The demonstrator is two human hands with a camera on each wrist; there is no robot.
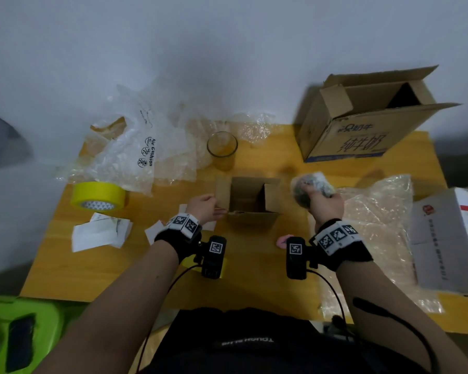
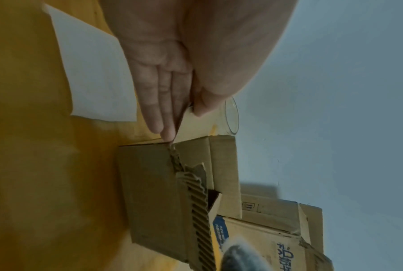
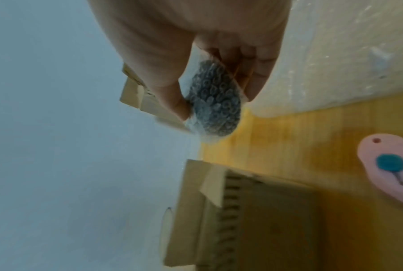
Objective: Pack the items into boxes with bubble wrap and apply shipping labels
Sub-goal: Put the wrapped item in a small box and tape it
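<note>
One wrapped bundle [image 1: 312, 190] (dark) in right hand [image 1: 325, 207], beside small box [image 1: 250, 203]

A: Where does the small box [image 1: 250, 203] sit?
B: Mid-tabletop [image 1: 254, 287], the glass [image 1: 222, 149] behind it, the big carton [image 1: 362, 122] at the far right corner.

A: And the left side?
B: The tape roll [image 1: 99, 197] near the left edge, the paper slips [image 1: 100, 234] before it, the air cushions [image 1: 144, 147] behind.

A: Right edge?
B: A bubble wrap sheet [image 1: 376, 238], with probably another box [image 1: 448, 238] on it.
</note>
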